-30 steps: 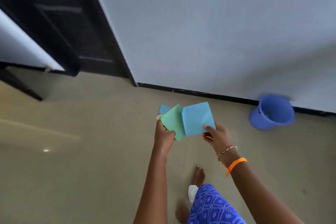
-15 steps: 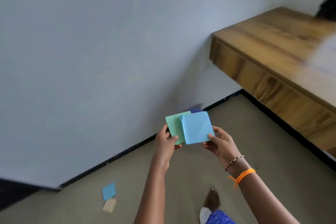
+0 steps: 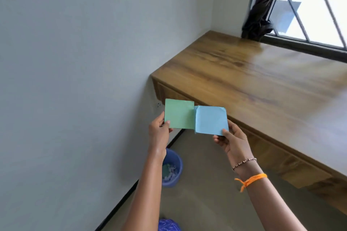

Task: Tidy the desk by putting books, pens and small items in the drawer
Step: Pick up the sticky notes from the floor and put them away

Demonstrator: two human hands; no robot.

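— While the person stands beside the desk [image 3: 244,73], what do the two hands hold?

— The left hand [image 3: 158,133] pinches the green paper square [image 3: 178,113] at its lower left corner. The right hand [image 3: 231,141] pinches the blue paper square [image 3: 210,120] at its lower right corner. The two squares overlap a little in the middle, in the air just in front of the desk's left end.

— What is different from a moment ago?

— One second ago the view showed the floor, a door and the blue bucket [image 3: 171,168] far ahead. Half a second ago the desk was only at the right edge. Now the desk fills the right side and the bucket is low, near the wall. The squares were also more stacked; now they are spread side by side.

— And for the task?

— I think the papers were gathered and are now brought to the desk. The drawer front under the top looks closed, so one hand must probably be freed to open it.
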